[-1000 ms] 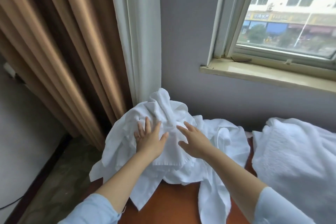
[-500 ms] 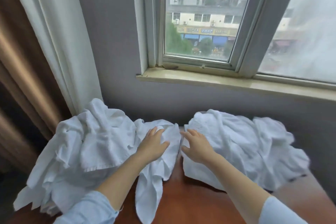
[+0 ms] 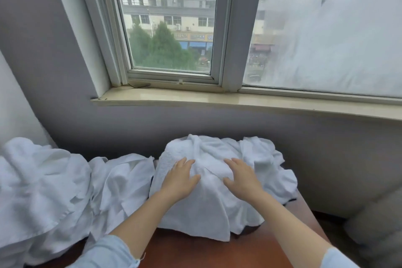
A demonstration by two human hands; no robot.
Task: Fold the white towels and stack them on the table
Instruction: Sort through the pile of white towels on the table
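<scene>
Left hand (image 3: 180,177) and right hand (image 3: 241,177) lie flat, fingers spread, on the crumpled towel (image 3: 206,204) at the table's (image 3: 195,250) 12 o'clock side. Looks soft, light and floppy, so I'd pinch its 6 o'clock hem; more towels (image 3: 43,191) at 9 o'clock

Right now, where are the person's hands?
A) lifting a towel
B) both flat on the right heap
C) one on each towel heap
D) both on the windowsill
B: the left hand and right hand both lie with fingers extended on the right towel heap, none on the left heap.
</scene>
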